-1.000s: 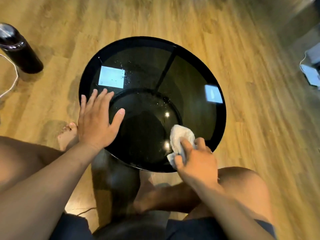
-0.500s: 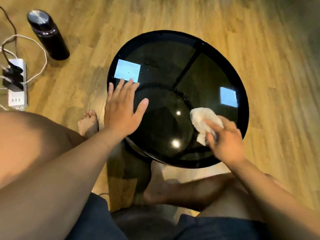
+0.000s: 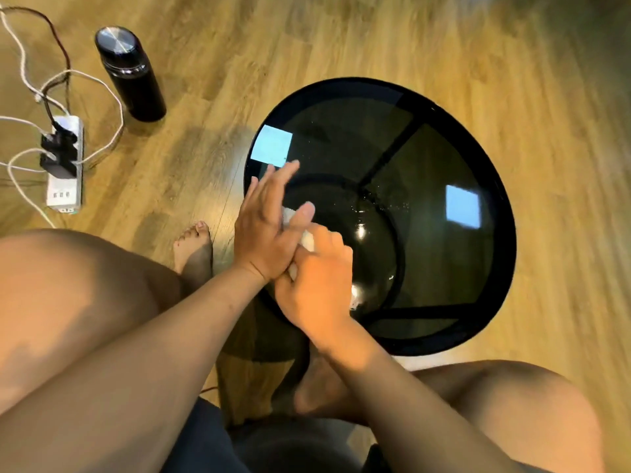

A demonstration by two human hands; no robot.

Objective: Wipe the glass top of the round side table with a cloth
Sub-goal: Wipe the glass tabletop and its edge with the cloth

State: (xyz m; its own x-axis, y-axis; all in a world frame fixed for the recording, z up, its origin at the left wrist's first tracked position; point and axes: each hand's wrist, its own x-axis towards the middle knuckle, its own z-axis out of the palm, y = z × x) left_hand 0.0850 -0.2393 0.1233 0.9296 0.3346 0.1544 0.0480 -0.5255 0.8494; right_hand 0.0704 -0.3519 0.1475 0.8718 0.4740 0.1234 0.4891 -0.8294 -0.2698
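Cloth (image 3: 308, 240) gripped under right hand (image 3: 317, 285).

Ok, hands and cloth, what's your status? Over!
Left hand flat, fingers straight, partly over the cloth. Right hand grips cloth on the glass. Droplets mid-glass.

Light-brown wood-plank floor (image 3: 375, 39) w/ visible grain fills the bkgd. Tall black cylindrical flask w/ brushed-metal cap (image 3: 131, 75) stands upright on it, upper left. Near it, further left: white rectangular power strip (image 3: 65, 196) lying flat, 2 black plug adapters (image 3: 58, 155) seated in its far half. Several white cables (image 3: 112, 107) loop around the strip; 1 thin dark cable (image 3: 61, 46) runs toward the top-left corner.
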